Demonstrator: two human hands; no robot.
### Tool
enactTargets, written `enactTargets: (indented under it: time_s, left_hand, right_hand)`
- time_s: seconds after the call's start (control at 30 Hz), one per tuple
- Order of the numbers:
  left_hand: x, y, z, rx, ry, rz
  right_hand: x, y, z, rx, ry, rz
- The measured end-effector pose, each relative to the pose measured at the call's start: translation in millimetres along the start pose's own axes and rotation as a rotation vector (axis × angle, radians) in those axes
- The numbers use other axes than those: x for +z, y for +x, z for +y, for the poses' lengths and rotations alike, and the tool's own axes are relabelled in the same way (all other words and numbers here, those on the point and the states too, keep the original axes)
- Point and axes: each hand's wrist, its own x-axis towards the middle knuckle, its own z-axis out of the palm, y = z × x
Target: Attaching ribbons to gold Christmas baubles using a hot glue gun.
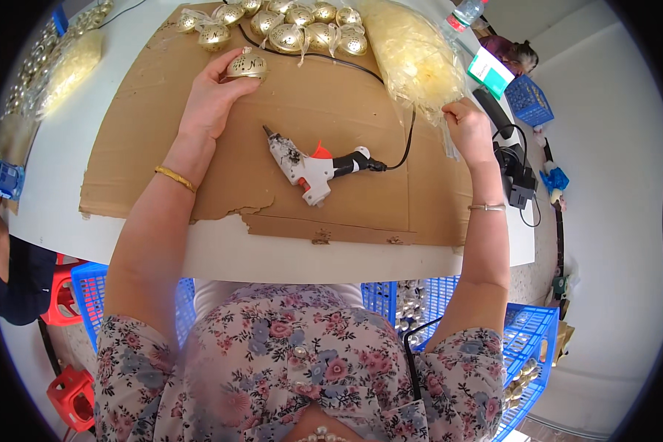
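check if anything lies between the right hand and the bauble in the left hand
Yes: the lower end of the plastic bag and the black cord lie between the right hand and the bauble; the glue gun sits off that line, nearer the person.

Small hand-assembly workshop, by the look of it. White counter [287, 259] overlaid with cardboard sheet [390, 202]; glue gun [313, 171] on top; gold baubles [286, 37] massed together. Blue plastic crates [519, 318] below, shiny round pieces [521, 383] inside. Red stools [68, 379], another person [22, 283] far left.

White table [309, 261], brown cardboard [324, 103] on it, carrying glue gun [311, 168], gold ornaments [286, 35], plastic bag [418, 62]
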Motion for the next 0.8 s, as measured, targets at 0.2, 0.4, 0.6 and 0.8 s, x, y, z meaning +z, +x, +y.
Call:
enactTargets:
  time_s: [0.2, 0.4, 0.6, 0.8]
  left_hand:
    - [-2, 2, -3, 0.007, 0.021, -0.009]
    - [0, 1, -1, 0.0, 0.054, -0.002]
    - [-3, 0, -2, -0.006, 0.036, 0.009]
    - [-2, -1, -2, -0.014, 0.045, -0.003]
  right_hand:
    - [17, 6, 5, 0.083, -0.103, -0.003]
    - [22, 15, 2, 0.292, -0.049, -0.149]
    - [-1, 25, -12, 0.622, 0.6, -0.03]
    - [2, 15, -3, 0.704, 1.042, 0.062]
